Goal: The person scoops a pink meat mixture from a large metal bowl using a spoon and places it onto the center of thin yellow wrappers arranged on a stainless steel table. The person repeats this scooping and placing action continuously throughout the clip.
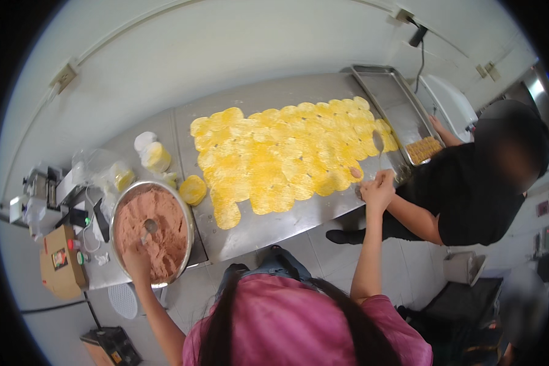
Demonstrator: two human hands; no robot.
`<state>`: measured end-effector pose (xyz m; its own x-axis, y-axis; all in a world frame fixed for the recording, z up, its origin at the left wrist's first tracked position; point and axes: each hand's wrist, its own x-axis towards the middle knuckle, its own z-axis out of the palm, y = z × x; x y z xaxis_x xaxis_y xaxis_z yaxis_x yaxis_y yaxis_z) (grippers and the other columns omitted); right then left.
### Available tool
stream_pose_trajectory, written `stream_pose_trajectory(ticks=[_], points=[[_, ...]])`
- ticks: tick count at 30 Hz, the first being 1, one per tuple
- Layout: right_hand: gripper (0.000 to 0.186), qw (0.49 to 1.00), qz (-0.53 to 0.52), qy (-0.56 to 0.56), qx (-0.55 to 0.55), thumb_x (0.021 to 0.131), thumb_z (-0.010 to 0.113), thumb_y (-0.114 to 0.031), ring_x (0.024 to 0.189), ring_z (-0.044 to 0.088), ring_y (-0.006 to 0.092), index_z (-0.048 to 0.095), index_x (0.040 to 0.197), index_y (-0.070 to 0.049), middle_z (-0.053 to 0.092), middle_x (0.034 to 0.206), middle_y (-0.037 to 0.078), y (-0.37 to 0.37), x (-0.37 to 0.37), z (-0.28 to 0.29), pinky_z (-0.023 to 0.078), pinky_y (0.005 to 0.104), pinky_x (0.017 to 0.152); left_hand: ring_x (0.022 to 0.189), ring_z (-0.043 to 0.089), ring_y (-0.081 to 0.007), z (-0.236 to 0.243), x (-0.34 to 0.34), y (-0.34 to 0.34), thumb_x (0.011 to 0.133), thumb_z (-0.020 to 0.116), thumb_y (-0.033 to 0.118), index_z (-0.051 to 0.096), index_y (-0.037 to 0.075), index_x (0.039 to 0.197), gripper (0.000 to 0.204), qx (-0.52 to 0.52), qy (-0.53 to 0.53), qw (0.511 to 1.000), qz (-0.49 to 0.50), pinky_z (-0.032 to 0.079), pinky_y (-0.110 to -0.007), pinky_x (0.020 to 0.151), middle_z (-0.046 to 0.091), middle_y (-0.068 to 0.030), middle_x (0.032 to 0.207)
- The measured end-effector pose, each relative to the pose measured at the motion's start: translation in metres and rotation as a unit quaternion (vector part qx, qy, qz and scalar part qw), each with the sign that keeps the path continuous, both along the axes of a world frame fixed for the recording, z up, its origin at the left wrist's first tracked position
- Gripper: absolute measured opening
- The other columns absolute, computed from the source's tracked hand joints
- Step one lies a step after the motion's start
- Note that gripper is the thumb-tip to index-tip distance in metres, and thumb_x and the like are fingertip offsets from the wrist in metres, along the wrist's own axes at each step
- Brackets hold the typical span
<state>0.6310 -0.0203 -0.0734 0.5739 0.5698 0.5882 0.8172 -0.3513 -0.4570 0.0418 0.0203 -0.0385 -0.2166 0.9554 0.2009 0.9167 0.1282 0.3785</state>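
Person's left hand is over the metal bowl at the table's left end, fingers curled around what looks like a metal spoon sitting in the pink filling. Right hand is at the sheet's near right side, fingers pinched around the handle of a second spoon, its head over the overlapping yellow rounds spread across the table. Small pink dab lies on a round just left of that hand; co-worker stands beside the metal tray, right.
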Motion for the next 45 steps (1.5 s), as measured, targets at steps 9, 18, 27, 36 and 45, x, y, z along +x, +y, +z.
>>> stream_pose_trajectory(ticks=[9,18,27,36,45], points=[[0.021,0.816,0.548,0.000,-0.181,0.078,0.047,-0.003,0.068,0.059,0.0208,0.053,0.097,-0.006,0.059,0.078,0.009,0.089,-0.261,0.088,0.045,0.0312,0.057,0.068,0.056,-0.0386,0.016,-0.010,-0.010,0.083,0.050,0.023,0.063,0.001,0.076,0.026,-0.082,-0.051,0.989,-0.113,0.043,-0.047,0.064,0.058,-0.0219,0.069],[0.022,0.632,0.712,-0.256,-0.169,0.075,0.050,-0.010,0.075,0.060,0.0249,0.053,0.097,-0.011,0.059,0.081,0.010,0.115,-0.387,0.057,0.047,0.0357,0.057,0.065,0.056,-0.0373,0.042,-0.046,-0.042,0.079,0.053,0.019,0.061,0.003,0.072,0.020,-0.067,-0.042,0.997,0.001,0.044,-0.046,0.060,0.058,-0.0200,0.066],[0.013,0.644,0.653,-0.314,-0.246,0.070,0.052,-0.011,0.061,0.061,0.0254,0.059,0.079,-0.005,0.060,0.074,0.013,0.104,-0.422,0.052,0.047,0.0363,0.051,0.069,0.058,-0.0377,0.042,-0.053,-0.046,0.080,0.050,0.021,0.063,0.003,0.075,0.023,-0.100,-0.018,0.991,0.083,0.046,-0.046,0.065,0.060,-0.0211,0.070],[0.010,0.599,0.686,-0.376,-0.170,0.066,0.055,-0.009,0.060,0.062,0.0243,0.061,0.060,-0.004,0.058,0.064,0.013,0.090,-0.404,0.054,0.048,0.0332,0.049,0.074,0.061,-0.0348,0.043,-0.033,-0.043,0.075,0.052,0.015,0.065,0.005,0.079,0.018,-0.142,-0.011,0.990,-0.006,0.048,-0.044,0.067,0.062,-0.0195,0.076],[0.011,0.587,0.675,-0.370,-0.251,0.067,0.054,-0.010,0.061,0.062,0.0251,0.061,0.061,-0.004,0.059,0.066,0.012,0.077,-0.403,0.070,0.049,0.0341,0.050,0.072,0.061,-0.0376,0.008,-0.007,-0.025,0.067,0.054,0.017,0.065,-0.002,0.073,0.023,-0.191,-0.055,0.979,-0.038,0.049,-0.044,0.066,0.060,-0.0243,0.072]])
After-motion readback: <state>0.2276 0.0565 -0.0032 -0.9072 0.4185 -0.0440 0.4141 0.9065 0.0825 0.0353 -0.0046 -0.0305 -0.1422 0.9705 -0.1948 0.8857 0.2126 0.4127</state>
